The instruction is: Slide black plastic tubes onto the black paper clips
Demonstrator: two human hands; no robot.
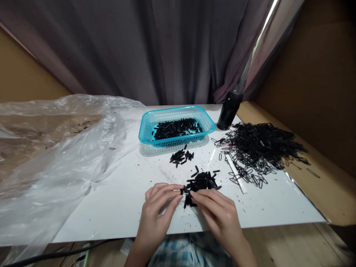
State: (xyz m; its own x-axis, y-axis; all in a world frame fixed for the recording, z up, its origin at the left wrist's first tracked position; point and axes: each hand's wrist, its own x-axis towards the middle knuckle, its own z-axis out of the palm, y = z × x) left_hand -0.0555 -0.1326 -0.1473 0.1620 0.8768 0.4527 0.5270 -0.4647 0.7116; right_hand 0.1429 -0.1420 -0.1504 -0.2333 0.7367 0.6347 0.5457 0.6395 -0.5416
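My left hand (161,204) and my right hand (218,209) meet over the front of the white table. Between their fingertips is a small black piece (185,190) with a shiny, pale part; its kind is too small to make out. Each hand pinches one side of it. Right behind my fingers lies a heap of slim black pieces (204,180), partly hidden by my right hand. Farther back sits a smaller heap of similar black pieces (179,157). A blue openwork plastic basket (178,140) beyond holds many more.
To the right spreads a large pile of thin black oval loops (261,142), with a white strip (236,173) at its near side. Behind it stands a dark bottle-like container (229,110). Clear plastic sheeting (91,163) covers the left side. Cardboard walls (314,85) and a curtain (178,52) enclose the table.
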